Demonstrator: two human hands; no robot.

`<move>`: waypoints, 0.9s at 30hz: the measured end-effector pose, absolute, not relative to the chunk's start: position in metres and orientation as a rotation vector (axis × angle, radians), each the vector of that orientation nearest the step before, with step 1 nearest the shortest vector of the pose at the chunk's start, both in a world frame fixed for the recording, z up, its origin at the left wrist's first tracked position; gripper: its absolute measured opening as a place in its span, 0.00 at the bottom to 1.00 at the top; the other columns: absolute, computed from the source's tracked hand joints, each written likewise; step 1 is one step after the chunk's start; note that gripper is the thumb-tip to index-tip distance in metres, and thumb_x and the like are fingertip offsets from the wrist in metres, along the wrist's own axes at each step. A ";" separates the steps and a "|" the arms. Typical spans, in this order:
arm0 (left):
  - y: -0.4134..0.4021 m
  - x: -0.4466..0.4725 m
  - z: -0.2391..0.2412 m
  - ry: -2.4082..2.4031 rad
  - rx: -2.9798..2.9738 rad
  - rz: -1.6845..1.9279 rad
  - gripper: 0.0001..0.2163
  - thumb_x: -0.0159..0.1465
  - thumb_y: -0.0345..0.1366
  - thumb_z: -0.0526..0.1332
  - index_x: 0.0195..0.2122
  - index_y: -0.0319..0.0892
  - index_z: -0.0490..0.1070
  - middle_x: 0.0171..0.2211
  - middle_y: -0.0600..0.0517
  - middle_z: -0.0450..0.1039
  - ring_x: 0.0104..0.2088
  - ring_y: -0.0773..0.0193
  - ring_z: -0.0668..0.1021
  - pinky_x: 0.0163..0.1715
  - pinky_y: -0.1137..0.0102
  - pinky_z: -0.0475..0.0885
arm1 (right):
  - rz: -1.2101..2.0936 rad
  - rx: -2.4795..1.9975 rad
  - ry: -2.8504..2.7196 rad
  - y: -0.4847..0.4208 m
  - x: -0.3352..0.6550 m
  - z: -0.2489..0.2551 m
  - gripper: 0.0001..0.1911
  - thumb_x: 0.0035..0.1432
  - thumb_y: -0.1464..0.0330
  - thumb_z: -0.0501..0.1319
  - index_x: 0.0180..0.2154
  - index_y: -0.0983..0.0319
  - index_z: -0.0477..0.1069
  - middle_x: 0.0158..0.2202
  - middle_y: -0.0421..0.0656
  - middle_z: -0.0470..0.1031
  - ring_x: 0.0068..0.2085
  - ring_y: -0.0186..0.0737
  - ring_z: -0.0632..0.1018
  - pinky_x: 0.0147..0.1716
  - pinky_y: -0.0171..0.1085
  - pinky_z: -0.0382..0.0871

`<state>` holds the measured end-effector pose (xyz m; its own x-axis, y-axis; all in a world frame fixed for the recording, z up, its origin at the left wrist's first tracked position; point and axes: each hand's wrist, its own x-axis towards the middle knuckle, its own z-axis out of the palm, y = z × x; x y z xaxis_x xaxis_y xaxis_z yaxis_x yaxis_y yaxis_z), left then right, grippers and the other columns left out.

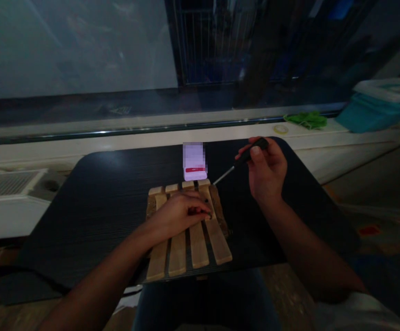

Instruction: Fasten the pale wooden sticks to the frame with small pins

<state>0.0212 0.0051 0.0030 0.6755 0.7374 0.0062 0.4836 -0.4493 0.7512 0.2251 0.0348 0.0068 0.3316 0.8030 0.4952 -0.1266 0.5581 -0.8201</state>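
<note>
1. The right hand (267,171) is clenched around the dark handle of a screwdriver (243,160); the fingers wrap the grip and the thumb lies along its upper side.
2. From those fingers the metal shaft slants down and to the left, its tip ending just at the far right corner of the wooden slat panel (189,230) — whether the tip actually touches the wood cannot be told.
3. The left hand (179,212) lies palm down on the slat panel, fingers stretched out flat and pointing right, not gripping anything; they press on the slats near the panel's far half.
4. Just past the left fingertips sits a small dark spot on the wood, too small to identify.
5. The slat panel — four pale strips side by side over darker cross pieces — rests on the black table (92,202), its near end reaching the table's near edge, below the left wrist.
6. Beyond the left fingers, at the panel's far end, a lit phone (194,162) stands on the table, screen blurred.
7. Well beyond the right-hand fingers, on the window ledge, lie a green cloth (306,120), a roll of tape (280,129) and a teal lidded bin (379,105).
</note>
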 end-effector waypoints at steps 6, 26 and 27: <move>0.004 0.021 0.001 0.938 2.140 0.429 0.05 0.58 0.31 0.64 0.32 0.45 0.79 0.31 0.53 0.76 0.33 0.64 0.77 0.37 0.69 0.71 | 0.683 -0.774 -1.100 0.034 0.226 0.007 0.10 0.54 0.58 0.63 0.36 0.55 0.69 0.29 0.35 0.73 0.29 0.30 0.78 0.30 0.33 0.77; 0.005 0.021 -0.003 0.853 2.249 0.475 0.04 0.59 0.28 0.65 0.32 0.42 0.78 0.31 0.54 0.77 0.33 0.66 0.77 0.37 0.71 0.71 | 0.757 -0.625 -1.812 0.006 0.227 0.016 0.09 0.57 0.66 0.62 0.41 0.59 0.69 0.32 0.38 0.77 0.33 0.33 0.80 0.32 0.32 0.75; 0.005 0.020 -0.003 0.838 2.260 0.478 0.04 0.59 0.28 0.64 0.32 0.42 0.78 0.32 0.54 0.77 0.33 0.66 0.77 0.37 0.71 0.71 | 0.743 -0.614 -1.817 0.006 0.227 0.016 0.09 0.57 0.66 0.63 0.41 0.60 0.69 0.32 0.38 0.76 0.33 0.32 0.80 0.33 0.32 0.75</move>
<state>0.0204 0.0053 -0.0034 0.7264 0.6796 0.1022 0.4336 -0.5686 0.6991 0.2266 0.0058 0.0160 -0.3368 0.7065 0.6225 0.0676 0.6775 -0.7324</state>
